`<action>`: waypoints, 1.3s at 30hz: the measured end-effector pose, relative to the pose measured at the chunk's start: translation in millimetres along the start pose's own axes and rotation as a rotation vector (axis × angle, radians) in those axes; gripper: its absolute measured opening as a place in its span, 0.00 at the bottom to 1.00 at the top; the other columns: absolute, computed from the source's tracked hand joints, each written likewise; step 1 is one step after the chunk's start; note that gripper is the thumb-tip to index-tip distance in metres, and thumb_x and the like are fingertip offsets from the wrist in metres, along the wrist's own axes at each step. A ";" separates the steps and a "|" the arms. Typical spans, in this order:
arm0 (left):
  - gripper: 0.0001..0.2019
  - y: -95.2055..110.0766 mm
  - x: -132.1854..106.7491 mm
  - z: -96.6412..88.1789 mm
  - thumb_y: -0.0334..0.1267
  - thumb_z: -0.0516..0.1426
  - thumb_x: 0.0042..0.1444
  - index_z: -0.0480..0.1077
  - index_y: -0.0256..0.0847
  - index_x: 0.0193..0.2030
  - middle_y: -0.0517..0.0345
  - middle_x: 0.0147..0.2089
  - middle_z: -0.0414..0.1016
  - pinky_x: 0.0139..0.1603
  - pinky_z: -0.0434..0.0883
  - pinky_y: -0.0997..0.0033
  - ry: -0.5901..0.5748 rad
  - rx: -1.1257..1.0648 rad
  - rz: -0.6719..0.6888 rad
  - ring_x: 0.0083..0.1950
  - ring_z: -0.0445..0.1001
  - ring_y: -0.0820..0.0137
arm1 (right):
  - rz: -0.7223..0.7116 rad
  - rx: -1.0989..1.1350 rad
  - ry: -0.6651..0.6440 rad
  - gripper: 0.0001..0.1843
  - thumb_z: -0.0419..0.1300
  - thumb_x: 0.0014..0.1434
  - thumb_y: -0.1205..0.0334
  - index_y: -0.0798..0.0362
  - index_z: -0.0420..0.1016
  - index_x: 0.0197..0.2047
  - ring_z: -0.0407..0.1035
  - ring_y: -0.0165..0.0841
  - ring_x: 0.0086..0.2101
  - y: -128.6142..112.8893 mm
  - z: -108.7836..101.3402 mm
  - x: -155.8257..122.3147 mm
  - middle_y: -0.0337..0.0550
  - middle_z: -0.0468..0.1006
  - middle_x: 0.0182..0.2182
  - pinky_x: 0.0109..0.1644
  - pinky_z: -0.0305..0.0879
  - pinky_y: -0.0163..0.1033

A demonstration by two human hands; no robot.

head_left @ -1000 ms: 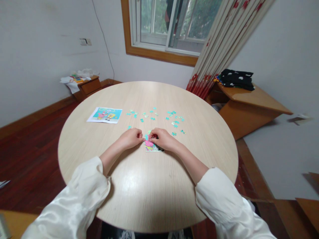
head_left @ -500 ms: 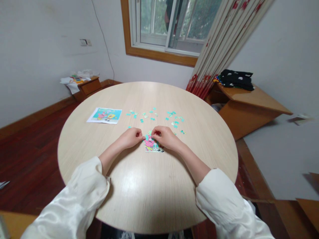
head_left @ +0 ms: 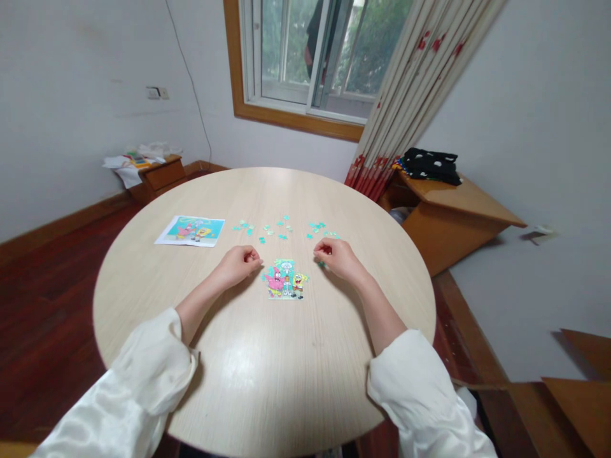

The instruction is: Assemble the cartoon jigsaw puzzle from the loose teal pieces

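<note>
A partly joined jigsaw puzzle (head_left: 286,280) lies flat on the round table, showing a pink starfish, a tall pale figure and a yellow square figure. Just left of its top edge is my left hand (head_left: 238,264), closed with thumb and fingertips together. My right hand (head_left: 338,257) is pinched to the right of the puzzle, clear of it, above a small turquoise piece (head_left: 321,264). Whether either pinch holds a piece is hidden. Several loose puzzle pieces (head_left: 317,226) are scattered beyond both hands.
A printed reference picture (head_left: 191,230) lies at the left on the wooden table (head_left: 267,369). Behind are a window (head_left: 310,57) and a curtain (head_left: 396,83). A cabinet (head_left: 458,216) with dark folded cloth (head_left: 432,166) stands to the right, a small stand (head_left: 165,173) at the back left.
My right hand has moved off the puzzle to the right, and my left hand has drawn slightly left. The joined puzzle is now uncovered. The whole view has shifted a little.
</note>
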State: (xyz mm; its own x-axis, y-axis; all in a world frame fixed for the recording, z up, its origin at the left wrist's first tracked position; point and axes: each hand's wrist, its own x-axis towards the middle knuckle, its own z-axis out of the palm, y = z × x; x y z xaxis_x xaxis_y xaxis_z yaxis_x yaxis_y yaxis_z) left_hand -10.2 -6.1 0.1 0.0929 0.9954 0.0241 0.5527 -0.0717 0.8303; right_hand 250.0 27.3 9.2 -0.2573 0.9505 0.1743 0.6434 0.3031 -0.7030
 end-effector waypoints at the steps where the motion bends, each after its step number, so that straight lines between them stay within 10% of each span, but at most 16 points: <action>1: 0.06 -1.7 0.9 0.0 0.38 0.57 0.44 0.67 0.39 0.23 0.63 0.18 0.64 0.24 0.55 0.73 0.012 -0.028 -0.001 0.21 0.60 0.74 | 0.019 -0.007 0.015 0.04 0.56 0.50 0.71 0.56 0.72 0.27 0.64 0.28 0.26 5.0 -3.4 0.6 0.39 0.72 0.23 0.33 0.58 0.34; 11: 0.05 -4.6 4.0 0.3 0.34 0.57 0.39 0.66 0.39 0.26 0.65 0.19 0.66 0.21 0.57 0.75 0.073 -0.250 -0.035 0.18 0.61 0.76 | 0.137 -0.052 0.052 0.04 0.58 0.48 0.71 0.58 0.75 0.27 0.63 0.28 0.26 29.7 -29.6 2.4 0.39 0.72 0.22 0.34 0.58 0.35; 20: 0.11 0.6 0.0 -5.6 0.30 0.55 0.34 0.52 0.43 0.17 0.70 0.14 0.55 0.20 0.54 0.77 0.153 -0.275 -0.033 0.18 0.64 0.76 | 0.116 0.059 -0.269 0.10 0.66 0.44 0.66 0.58 0.75 0.32 0.61 0.26 0.25 20.2 -25.3 -2.8 0.35 0.68 0.23 0.32 0.57 0.35; 27: 0.12 2.2 -0.3 -7.4 0.30 0.55 0.34 0.52 0.41 0.14 0.70 0.14 0.50 0.21 0.49 0.77 0.188 -0.200 -0.005 0.18 0.53 0.80 | 0.075 -0.047 -0.282 0.06 0.65 0.44 0.68 0.57 0.77 0.30 0.63 0.28 0.27 23.8 -23.2 -0.2 0.38 0.71 0.24 0.34 0.60 0.35; 39: 0.09 1.9 -1.4 -5.8 0.33 0.54 0.35 0.54 0.42 0.15 0.66 0.14 0.61 0.22 0.60 0.77 0.152 -0.263 -0.009 0.19 0.66 0.73 | 0.027 -0.087 -0.235 0.06 0.59 0.53 0.65 0.56 0.77 0.27 0.65 0.29 0.27 13.5 -25.2 -4.7 0.42 0.76 0.25 0.33 0.59 0.35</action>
State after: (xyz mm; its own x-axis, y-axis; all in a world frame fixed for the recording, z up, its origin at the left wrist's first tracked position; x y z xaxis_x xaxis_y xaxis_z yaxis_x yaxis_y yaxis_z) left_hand -14.2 -7.2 4.9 -0.0466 0.9955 0.0828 0.3177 -0.0638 0.9460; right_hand 278.1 28.6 16.3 -0.3933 0.9192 -0.0163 0.7091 0.2920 -0.6418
